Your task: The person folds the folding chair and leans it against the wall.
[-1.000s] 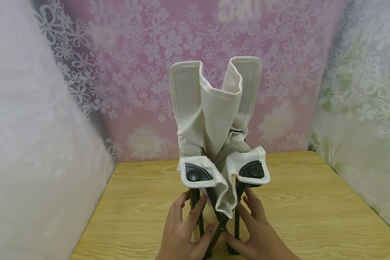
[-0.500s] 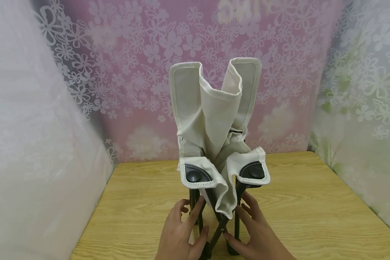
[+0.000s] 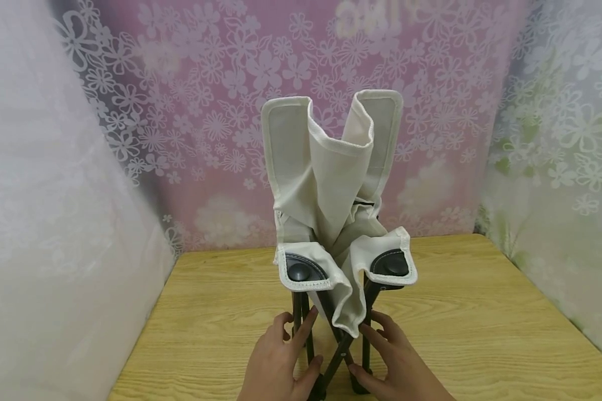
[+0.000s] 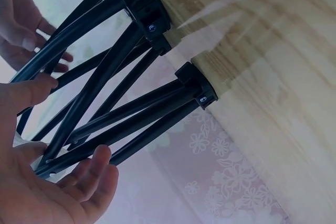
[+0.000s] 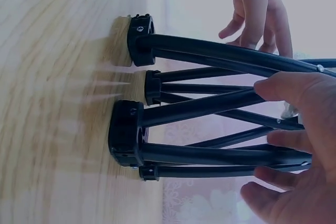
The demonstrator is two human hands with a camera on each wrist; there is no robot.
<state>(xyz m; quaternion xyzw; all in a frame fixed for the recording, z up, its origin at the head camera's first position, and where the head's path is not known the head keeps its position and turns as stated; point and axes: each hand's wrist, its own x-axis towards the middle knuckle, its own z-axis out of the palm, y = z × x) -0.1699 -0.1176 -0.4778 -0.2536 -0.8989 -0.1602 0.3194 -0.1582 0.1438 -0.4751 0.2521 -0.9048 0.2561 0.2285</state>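
Note:
A small folding camp chair with off-white fabric (image 3: 338, 167) and thin black tube legs (image 3: 333, 367) stands partly folded on the wooden table, its cloth gathered into a V. Black caps sit at the front corners of the seat. Beside the legs on the left is my left hand (image 3: 276, 359); its fingers are spread, with thumb and index at the tubes. On the other side my right hand (image 3: 393, 356) touches the legs with its thumb and fingers. Black plastic feet (image 5: 127, 132) joining the tubes show in the right wrist view. Part of the crossed tubes is hidden behind the cloth.
The light wooden table (image 3: 221, 312) extends to both sides of the chair and behind it. A pink flowered curtain (image 3: 205, 139) hangs at the back, with pale sheets (image 3: 55, 223) at the left and right.
Both hands have slid slightly lower along the legs, and the right fingertips have come down from beneath the seat corner. The chair stays almost still.

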